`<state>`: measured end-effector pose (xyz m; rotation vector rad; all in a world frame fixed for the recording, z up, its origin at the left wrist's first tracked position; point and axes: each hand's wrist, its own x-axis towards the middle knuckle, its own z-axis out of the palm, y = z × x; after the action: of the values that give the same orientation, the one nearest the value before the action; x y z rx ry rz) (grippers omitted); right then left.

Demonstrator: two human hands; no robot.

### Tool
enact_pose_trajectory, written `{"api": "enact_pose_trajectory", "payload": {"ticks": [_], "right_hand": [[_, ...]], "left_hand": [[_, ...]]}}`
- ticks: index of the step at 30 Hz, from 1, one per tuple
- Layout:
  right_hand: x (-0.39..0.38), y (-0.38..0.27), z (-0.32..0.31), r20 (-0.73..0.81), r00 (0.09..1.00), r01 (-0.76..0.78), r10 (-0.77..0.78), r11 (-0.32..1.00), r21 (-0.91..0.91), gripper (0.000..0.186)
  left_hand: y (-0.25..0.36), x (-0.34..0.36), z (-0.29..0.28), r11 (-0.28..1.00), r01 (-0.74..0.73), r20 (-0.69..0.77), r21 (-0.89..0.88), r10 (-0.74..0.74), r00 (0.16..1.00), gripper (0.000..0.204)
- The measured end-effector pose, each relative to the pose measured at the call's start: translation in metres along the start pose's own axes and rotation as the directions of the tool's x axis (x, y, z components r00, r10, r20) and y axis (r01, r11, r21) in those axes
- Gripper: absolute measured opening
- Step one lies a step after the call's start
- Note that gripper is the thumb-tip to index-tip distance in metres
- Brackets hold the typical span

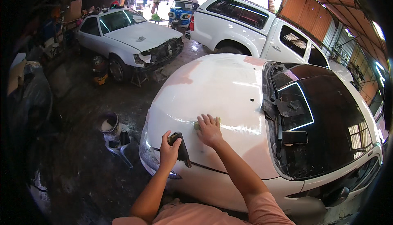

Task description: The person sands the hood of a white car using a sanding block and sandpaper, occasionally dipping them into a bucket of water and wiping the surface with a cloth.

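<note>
A yellow-green sponge (pixel 197 125) is seen on the white car hood (pixel 221 82), covered by the right hand (pixel 210 134); the fingers are spread over it, and whether they are closed around it cannot be told. At eight o'clock from there, a black block (pixel 182 148) is gripped by the left hand (pixel 167 156), raised near the hood's edge. At three o'clock, a phone (pixel 294 137) is rested on the windshield (pixel 327 114). At nine o'clock, a bucket (pixel 109 116) is supported by a stool (pixel 114 146). A white pickup (pixel 233 24) is parked at one o'clock, and a partly stripped car (pixel 127 37) between ten and eleven.
</note>
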<state>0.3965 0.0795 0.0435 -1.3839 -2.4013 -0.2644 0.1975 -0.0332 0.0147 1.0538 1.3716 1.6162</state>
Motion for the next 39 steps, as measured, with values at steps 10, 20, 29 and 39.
{"api": "enact_pose_trajectory", "payload": {"ticks": [10,20,29,39], "right_hand": [[-0.117,-0.035,-0.107,-0.27,0.937,-0.211,0.223,0.975,0.074,0.067],[-0.204,0.044,-0.121,-0.237,0.953,-0.261,0.186,0.904,-0.338,0.061],[-0.203,0.071,-0.142,0.067,0.894,-0.44,0.443,0.896,-0.06,0.056],[-0.209,0.071,-0.108,-0.091,0.804,-0.59,0.588,0.768,-0.248,0.047]], "left_hand": [[0.056,-0.022,0.147,0.829,0.296,0.369,-0.475,-0.117,0.922,0.049],[0.02,-0.072,0.226,0.859,0.478,0.583,-0.183,-0.297,0.756,0.046],[0.02,-0.036,0.204,0.967,0.248,0.642,0.048,-0.22,0.734,0.052],[-0.02,0.086,0.133,0.557,-0.637,0.552,0.533,0.341,0.761,0.071]]}}
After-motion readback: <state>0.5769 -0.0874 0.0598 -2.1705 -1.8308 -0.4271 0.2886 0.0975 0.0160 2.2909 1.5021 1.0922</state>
